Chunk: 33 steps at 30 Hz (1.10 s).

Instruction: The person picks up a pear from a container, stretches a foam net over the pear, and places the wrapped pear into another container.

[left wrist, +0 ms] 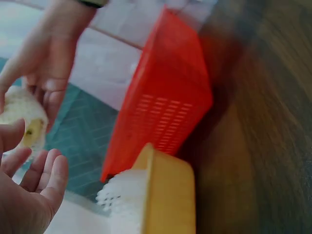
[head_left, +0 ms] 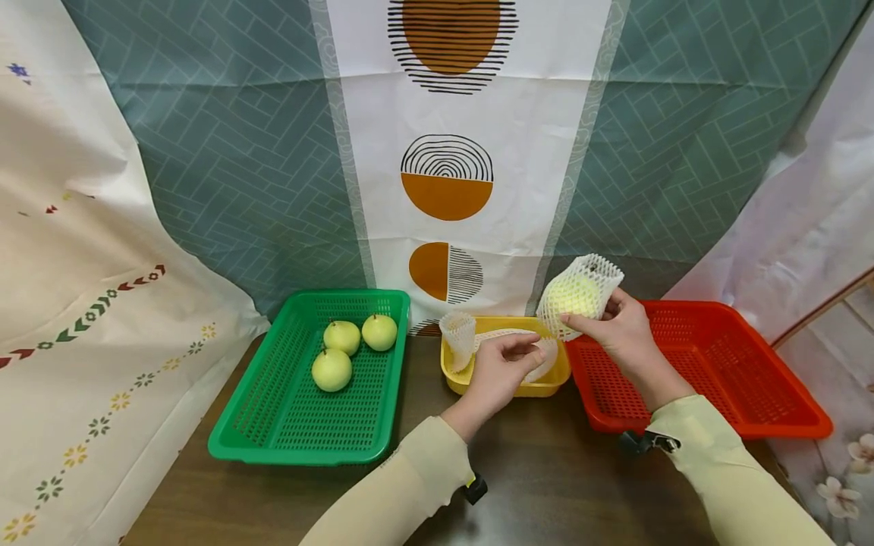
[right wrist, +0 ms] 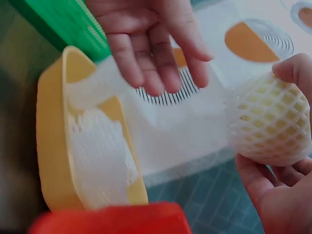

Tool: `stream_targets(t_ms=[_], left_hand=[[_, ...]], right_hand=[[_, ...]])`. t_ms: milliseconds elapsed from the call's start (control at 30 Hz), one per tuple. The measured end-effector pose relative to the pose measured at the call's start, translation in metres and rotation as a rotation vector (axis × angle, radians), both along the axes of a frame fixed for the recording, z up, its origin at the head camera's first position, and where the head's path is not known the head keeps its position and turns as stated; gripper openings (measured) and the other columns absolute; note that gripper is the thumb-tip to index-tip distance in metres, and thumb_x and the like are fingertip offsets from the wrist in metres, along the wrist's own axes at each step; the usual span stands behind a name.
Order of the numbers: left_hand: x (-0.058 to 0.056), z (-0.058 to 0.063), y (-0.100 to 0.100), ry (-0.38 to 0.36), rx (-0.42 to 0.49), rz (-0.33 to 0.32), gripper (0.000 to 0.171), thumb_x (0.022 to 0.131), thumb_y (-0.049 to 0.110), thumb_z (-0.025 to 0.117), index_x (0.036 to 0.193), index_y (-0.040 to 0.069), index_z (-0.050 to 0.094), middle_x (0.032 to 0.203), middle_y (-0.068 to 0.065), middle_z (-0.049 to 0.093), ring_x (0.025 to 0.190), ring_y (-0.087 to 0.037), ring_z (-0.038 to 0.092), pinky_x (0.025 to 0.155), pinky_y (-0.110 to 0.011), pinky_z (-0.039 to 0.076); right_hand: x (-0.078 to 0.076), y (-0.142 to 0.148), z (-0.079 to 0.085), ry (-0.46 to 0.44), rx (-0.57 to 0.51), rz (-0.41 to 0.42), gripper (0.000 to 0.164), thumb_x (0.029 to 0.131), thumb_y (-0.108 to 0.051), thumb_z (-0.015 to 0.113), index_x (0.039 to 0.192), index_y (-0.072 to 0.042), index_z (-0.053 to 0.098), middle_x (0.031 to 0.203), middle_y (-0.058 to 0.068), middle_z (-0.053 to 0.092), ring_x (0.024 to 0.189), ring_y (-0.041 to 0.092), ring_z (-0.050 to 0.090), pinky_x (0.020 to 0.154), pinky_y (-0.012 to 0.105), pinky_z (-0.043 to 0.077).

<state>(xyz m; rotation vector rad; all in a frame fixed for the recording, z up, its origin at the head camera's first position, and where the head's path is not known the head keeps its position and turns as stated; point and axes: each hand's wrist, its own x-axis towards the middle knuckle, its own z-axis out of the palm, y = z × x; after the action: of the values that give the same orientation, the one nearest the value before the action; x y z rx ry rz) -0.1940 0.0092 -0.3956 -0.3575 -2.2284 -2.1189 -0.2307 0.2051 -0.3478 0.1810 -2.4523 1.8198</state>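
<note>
My right hand (head_left: 628,334) grips a pale yellow pear (head_left: 575,297) wrapped in a white foam net (right wrist: 273,119), raised over the gap between the yellow and red baskets. In the right wrist view the thumb lies on top and the fingers underneath. The net's flared end extends beyond the fruit. My left hand (head_left: 497,373) hovers in front of the yellow basket (head_left: 539,390), holding nothing. Its fingers (right wrist: 163,53) are loosely bent and apart from the wrapped pear. Several empty foam nets (head_left: 459,334) sit in the yellow basket, partly hidden by this hand.
On the left stands a green basket (head_left: 321,436) with three bare pears (head_left: 331,370) toward its back. A red basket (head_left: 778,394) stands on the right, partly behind my right forearm. Patterned cloth (head_left: 259,152) hangs behind the brown table (head_left: 532,470).
</note>
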Motion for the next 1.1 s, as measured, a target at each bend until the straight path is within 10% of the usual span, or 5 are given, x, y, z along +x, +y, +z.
stream_targets(t_ms=[400,1100], left_hand=[[-0.017,-0.04,0.045,0.119,-0.292,-0.114,0.023,0.083,0.026,0.071,0.105,0.02,0.073,0.097,0.01,0.071,0.079,0.006,0.061,0.068,-0.012,0.05],[-0.015,-0.052,0.06,0.116,-0.509,-0.151,0.025,0.081,0.033,0.072,0.104,0.025,0.073,0.098,0.017,0.07,0.085,0.008,0.054,0.067,-0.009,0.046]], right_hand=[[-0.029,0.034,-0.016,0.0,0.055,-0.138,0.074,0.076,-0.039,0.076,0.135,-0.018,0.038,0.119,-0.007,0.049,0.104,0.011,0.051,0.077,0.011,0.048],[-0.045,0.079,-0.041,-0.13,0.327,-0.159,0.087,0.073,-0.044,0.076,0.136,-0.002,0.033,0.129,0.018,0.047,0.106,0.029,0.048,0.075,0.023,0.047]])
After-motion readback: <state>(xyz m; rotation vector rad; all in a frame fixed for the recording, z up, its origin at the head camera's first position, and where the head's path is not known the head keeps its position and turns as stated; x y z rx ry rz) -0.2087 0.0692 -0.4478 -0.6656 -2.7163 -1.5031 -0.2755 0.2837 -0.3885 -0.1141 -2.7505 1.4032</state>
